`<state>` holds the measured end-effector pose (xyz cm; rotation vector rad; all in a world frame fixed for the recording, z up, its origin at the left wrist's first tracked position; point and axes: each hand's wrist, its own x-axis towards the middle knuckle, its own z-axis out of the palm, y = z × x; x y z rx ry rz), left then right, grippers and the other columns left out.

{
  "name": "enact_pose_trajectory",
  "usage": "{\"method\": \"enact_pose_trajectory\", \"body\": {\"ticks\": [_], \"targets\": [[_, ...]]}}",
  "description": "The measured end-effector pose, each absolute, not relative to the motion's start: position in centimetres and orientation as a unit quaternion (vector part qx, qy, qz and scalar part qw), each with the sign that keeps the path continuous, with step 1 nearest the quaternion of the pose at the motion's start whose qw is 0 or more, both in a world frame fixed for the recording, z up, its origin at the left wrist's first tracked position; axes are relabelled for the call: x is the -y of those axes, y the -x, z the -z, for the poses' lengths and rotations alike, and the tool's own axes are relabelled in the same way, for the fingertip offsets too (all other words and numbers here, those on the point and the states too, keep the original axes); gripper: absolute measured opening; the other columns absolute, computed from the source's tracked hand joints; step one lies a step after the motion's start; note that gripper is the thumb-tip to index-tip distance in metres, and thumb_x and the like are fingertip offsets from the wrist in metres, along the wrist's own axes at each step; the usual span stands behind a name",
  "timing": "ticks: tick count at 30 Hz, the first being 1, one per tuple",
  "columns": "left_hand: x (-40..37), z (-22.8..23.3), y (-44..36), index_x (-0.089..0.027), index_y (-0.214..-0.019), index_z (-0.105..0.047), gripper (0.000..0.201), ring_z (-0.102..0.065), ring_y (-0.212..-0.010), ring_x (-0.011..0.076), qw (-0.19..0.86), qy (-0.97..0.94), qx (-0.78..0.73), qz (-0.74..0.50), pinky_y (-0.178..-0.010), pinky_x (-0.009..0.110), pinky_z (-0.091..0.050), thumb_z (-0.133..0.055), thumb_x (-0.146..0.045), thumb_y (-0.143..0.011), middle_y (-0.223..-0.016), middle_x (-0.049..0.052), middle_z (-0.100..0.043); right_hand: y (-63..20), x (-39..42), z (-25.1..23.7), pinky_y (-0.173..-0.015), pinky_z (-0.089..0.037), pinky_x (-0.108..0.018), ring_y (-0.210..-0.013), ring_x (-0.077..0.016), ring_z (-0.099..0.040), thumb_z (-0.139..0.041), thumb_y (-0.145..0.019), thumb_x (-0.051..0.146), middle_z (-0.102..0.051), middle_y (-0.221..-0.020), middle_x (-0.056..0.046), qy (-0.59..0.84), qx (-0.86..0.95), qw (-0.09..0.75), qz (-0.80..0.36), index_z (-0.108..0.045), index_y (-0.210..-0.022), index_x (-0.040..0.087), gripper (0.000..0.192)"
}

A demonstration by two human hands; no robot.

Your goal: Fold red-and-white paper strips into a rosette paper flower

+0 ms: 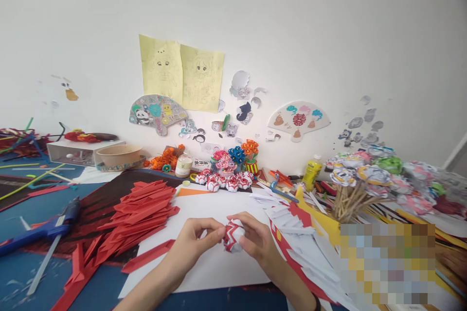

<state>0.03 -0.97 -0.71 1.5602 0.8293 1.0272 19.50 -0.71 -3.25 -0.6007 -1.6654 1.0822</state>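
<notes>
Between my two hands, above a large white sheet, is a red-and-white folded paper ball with a zigzag pattern. My left hand pinches its left side with thumb and fingertips. On the other side, the fingers of my right hand curl round it. Folded red paper strips lie in a heap to the left of the sheet. Folded white paper strips are spread out on the right. Several similar red-and-white balls sit in a row behind the sheet.
A blue glue gun lies at the left. Farther back stand a beige bowl, a jar and a yellow bottle. Paper flowers on stems rise at the right. Paper fans hang on the wall.
</notes>
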Motion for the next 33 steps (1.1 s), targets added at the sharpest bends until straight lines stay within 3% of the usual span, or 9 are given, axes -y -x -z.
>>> {"method": "enact_pose_trajectory", "body": {"ticks": [23, 33], "targets": [[0.91, 1.11, -0.03, -0.015, -0.068, -0.072, 0.029, -0.052, -0.07, 0.0178, 0.51, -0.648, -0.367, -0.431, -0.067, 0.029, -0.039, -0.07, -0.042, -0.076, -0.069, 0.004, -0.065, -19.6, 0.61, 3.2, -0.09, -0.044, -0.037, -0.101, -0.0244, -0.056, -0.061, -0.085, 0.035, -0.057, -0.105, -0.007, 0.26, 0.713, 0.467, -0.454, -0.063, -0.121, 0.025, 0.037], [0.72, 0.98, 0.15, -0.019, -0.065, -0.072, 0.019, -0.046, -0.067, 0.016, 0.352, -0.725, -0.389, -0.446, -0.065, 0.027, -0.037, -0.065, -0.03, -0.079, -0.066, 0.002, -0.065, -19.45, 0.67, 3.59, -0.092, -0.044, -0.037, -0.102, -0.0233, -0.055, -0.061, -0.087, 0.033, -0.056, -0.111, -0.008, 0.259, 0.718, 0.464, -0.449, -0.06, -0.125, 0.026, 0.039]]}}
